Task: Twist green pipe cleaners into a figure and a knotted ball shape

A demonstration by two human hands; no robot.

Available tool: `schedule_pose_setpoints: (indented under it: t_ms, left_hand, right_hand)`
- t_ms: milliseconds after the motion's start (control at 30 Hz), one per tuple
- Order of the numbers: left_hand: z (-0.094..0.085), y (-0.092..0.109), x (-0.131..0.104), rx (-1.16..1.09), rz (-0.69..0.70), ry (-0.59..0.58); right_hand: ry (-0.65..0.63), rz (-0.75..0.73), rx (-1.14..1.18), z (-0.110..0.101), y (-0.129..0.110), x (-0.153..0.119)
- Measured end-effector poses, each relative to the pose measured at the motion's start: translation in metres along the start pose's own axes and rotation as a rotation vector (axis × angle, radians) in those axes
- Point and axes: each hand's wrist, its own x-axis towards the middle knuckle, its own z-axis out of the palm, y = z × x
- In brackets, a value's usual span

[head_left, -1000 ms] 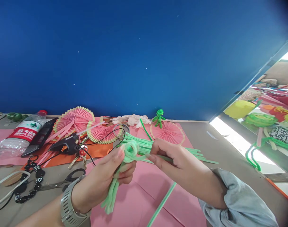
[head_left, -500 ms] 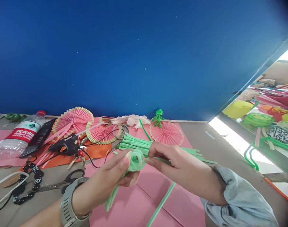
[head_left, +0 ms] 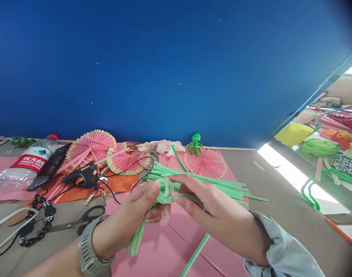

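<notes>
My left hand (head_left: 144, 206) is closed around a bundle of light green pipe cleaners (head_left: 137, 240), whose coiled top (head_left: 165, 189) shows above the thumb and whose ends hang below the palm. With fingers bent at the coil's right side, my right hand (head_left: 199, 200) grips a loose light green pipe cleaner (head_left: 190, 197) that runs from the coil back under the palm. Behind that hand lies a pile of green pipe cleaners (head_left: 222, 184). One more strand (head_left: 194, 256) rests on the pink paper (head_left: 161, 254) below.
Along the blue wall (head_left: 176, 77) stand a small green figure (head_left: 195, 144), pink paper fans (head_left: 90, 148) and a water bottle (head_left: 31, 161). On the left lie a black glue gun (head_left: 82, 175), keys (head_left: 102, 186), scissors (head_left: 86, 219) and a beaded bracelet (head_left: 37, 223).
My right hand has come left against the coil, its fingers now over the top. The coil has tilted, so its round opening shows less. My left hand keeps its hold.
</notes>
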Motion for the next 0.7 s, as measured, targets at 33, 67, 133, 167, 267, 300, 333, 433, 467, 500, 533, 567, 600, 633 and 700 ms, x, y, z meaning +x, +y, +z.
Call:
schedule_pose_setpoints:
  t_ms: [33, 67, 133, 167, 267, 300, 333, 433, 467, 500, 533, 567, 600, 633, 700]
  left_hand:
    - [0.0, 0.0, 0.0, -0.006, -0.013, 0.027]
    - [0.001, -0.002, 0.0, -0.016, -0.034, 0.051]
    - [0.001, -0.006, 0.001, -0.032, -0.07, 0.076]
    - [0.002, -0.009, 0.002, -0.032, -0.077, 0.074]
    - [0.003, -0.014, 0.002, -0.015, -0.067, 0.017]
    - [0.003, -0.015, 0.002, -0.009, -0.06, -0.01]
    - [0.003, -0.014, 0.001, 0.0, -0.062, -0.032]
    - [0.001, -0.008, -0.002, 0.058, -0.069, -0.077]
    - [0.0, -0.005, -0.003, 0.076, -0.066, -0.092]
    - [-0.001, -0.003, -0.004, 0.085, -0.054, -0.118]
    - [-0.002, -0.002, -0.005, 0.083, -0.039, -0.156]
    - [-0.003, -0.001, -0.006, 0.072, -0.023, -0.201]
    - [-0.003, -0.002, -0.007, 0.05, -0.011, -0.243]
    - [-0.003, -0.002, -0.007, 0.025, -0.005, -0.278]
    - [-0.003, -0.005, -0.007, -0.033, 0.01, -0.293]
  right_hand:
    - [0.012, 0.02, -0.015, 0.002, -0.001, 0.0]
    - [0.025, 0.044, -0.029, 0.004, -0.002, 0.0]
    - [0.015, 0.094, -0.039, 0.008, -0.002, 0.0]
    - [0.001, 0.109, -0.036, 0.01, -0.001, 0.001]
    - [-0.013, 0.102, -0.022, 0.011, 0.002, 0.004]
    - [-0.007, 0.089, -0.012, 0.011, 0.003, 0.004]
    - [0.0, 0.073, 0.011, 0.01, 0.004, 0.005]
    - [-0.013, 0.054, 0.137, 0.006, 0.006, 0.004]
    - [-0.02, 0.056, 0.182, 0.005, 0.007, 0.004]
    - [-0.025, 0.059, 0.22, 0.004, 0.007, 0.004]
    - [-0.031, 0.059, 0.248, 0.003, 0.007, 0.003]
    - [-0.04, 0.056, 0.27, 0.002, 0.007, 0.003]
    - [-0.052, 0.052, 0.288, 0.002, 0.007, 0.002]
    - [-0.065, 0.049, 0.302, 0.002, 0.007, 0.002]
    - [-0.079, 0.055, 0.319, 0.001, 0.006, 0.001]
